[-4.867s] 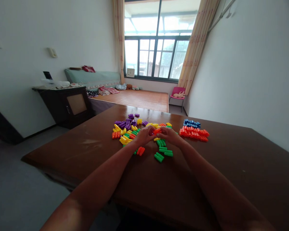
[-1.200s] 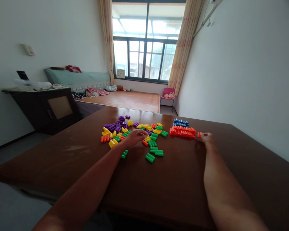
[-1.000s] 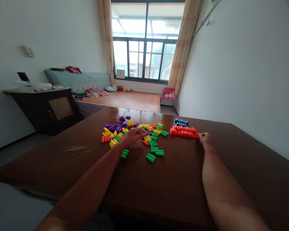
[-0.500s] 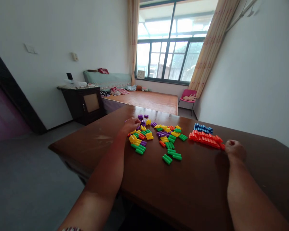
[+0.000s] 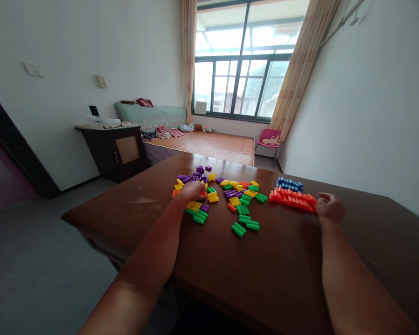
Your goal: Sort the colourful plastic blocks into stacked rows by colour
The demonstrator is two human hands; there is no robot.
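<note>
Over the left part of a scattered pile of plastic pieces is my left hand [image 5: 194, 190], its fingers closed together on an orange piece [image 5: 204, 191] that shows at the fingertips. Purple pieces [image 5: 199, 176] lie just beyond it, and green pieces [image 5: 199, 216] nearer to me. More yellow, purple and green pieces [image 5: 245, 197] spread to its right. At the right end of the red-orange row [image 5: 293, 199] is my right hand [image 5: 328, 207], fingers curled; whether it holds a piece is hidden. A blue row [image 5: 290, 184] lies behind the red-orange one.
The pieces rest on a brown table [image 5: 265, 270]. Beyond it stand a low bed [image 5: 209, 145], a dark cabinet [image 5: 115, 151] and a pink chair [image 5: 268, 137] below the window.
My left hand has moved nearer to me and is now over the orange and yellow pieces. My right hand stays by the red-orange row, its fingers slightly raised. The view has shifted slightly.
</note>
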